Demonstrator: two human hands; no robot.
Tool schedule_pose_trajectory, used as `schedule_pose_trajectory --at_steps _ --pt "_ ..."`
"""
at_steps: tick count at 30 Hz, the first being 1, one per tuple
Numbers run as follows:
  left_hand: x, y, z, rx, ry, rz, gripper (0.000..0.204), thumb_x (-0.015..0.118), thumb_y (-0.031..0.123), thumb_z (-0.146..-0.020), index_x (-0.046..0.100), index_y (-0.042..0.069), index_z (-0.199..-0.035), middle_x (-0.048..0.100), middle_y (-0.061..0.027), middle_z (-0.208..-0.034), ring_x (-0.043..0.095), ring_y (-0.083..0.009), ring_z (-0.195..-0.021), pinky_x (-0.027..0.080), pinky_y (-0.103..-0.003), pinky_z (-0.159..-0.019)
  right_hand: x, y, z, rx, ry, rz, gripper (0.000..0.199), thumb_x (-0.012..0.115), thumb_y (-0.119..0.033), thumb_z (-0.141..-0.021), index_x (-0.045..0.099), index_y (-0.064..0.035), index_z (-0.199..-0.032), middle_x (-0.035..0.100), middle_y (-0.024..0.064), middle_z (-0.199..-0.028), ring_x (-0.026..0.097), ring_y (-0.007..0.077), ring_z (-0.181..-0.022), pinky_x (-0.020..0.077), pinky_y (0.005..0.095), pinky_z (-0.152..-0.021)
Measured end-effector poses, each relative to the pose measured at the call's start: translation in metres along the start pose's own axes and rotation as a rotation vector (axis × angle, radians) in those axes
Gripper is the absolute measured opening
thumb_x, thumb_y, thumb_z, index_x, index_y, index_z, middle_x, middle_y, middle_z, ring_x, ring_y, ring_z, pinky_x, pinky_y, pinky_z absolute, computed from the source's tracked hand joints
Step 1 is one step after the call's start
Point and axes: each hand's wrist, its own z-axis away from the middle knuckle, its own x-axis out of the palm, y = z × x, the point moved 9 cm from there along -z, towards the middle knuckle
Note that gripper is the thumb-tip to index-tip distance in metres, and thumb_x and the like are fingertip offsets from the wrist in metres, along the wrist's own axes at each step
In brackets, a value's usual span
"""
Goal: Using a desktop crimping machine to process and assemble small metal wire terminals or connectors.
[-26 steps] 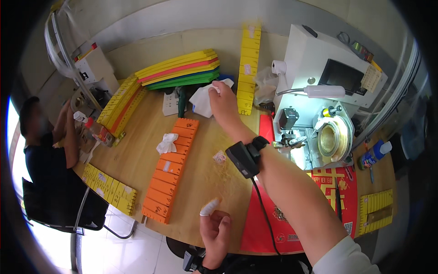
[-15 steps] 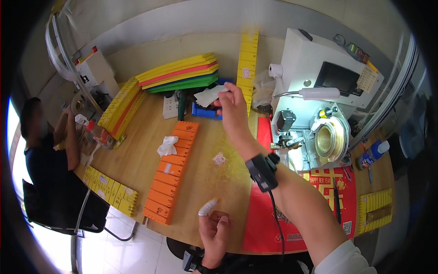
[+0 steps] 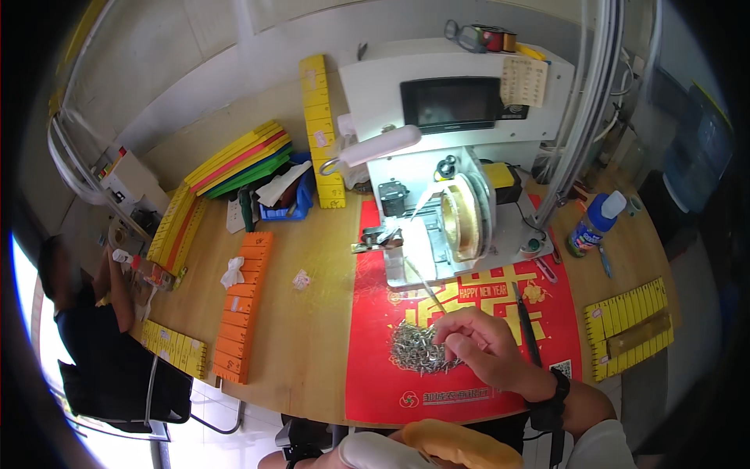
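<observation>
My right hand (image 3: 483,348) is over a heap of small silver metal pieces (image 3: 422,349) on the red printed mat (image 3: 383,399). Its thumb and fingers are drawn together at the heap's right edge; what is between them is too small to make out. A thin pale rod (image 3: 427,288) slants from the machine's lit front to the fingers, and I cannot tell whether they hold it. Low and close in the picture, part of my left hand shows with a white finger wrap (image 3: 375,451) and a yellow-orange covering (image 3: 462,444); most of its fingers are hidden.
A white machine (image 3: 461,86) with a dark screen, lamp and gold-coloured spool (image 3: 461,223) stands behind the mat. An orange marked board (image 3: 244,305) lies left, a blue bin (image 3: 287,205) behind it. A blue bottle (image 3: 591,225) stands right. Another person (image 3: 90,313) sits far left.
My view has turned right. My right hand has left the blue bin and the white paper there, and is now at the metal heap. My left hand has moved to the bottom edge, closer up.
</observation>
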Motion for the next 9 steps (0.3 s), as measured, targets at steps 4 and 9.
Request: schedule_pose_trajectory --at_steps 4,9 --pt "-0.012 -0.035 -0.027 -0.108 0.449 0.202 0.1 0.079 -0.009 -0.088 0.017 0.002 -0.166 0.069 -0.0149 -0.097 0.072 -0.0229 -0.093 0.057 -0.035 -0.08 -0.071 0.009 0.026 -0.099 0.263 0.059 0.023 0.058 -0.01 -0.106 0.062 0.0021 -0.126 0.07 0.0107 -0.106 0.066 0.0122 -0.084 0.0556 0.0279 -0.077" --pt "-0.039 -0.053 -0.059 -0.156 0.376 0.039 0.106 0.086 0.001 -0.084 0.015 -0.007 -0.162 0.07 -0.0165 -0.103 0.072 -0.0272 -0.097 0.057 -0.041 -0.093 -0.1 -0.005 0.026 -0.154 0.307 0.302 0.025 0.064 -0.011 -0.103 0.066 0.0013 -0.125 0.074 0.0105 -0.099 0.072 0.0154 -0.093 0.0565 0.0305 -0.083"
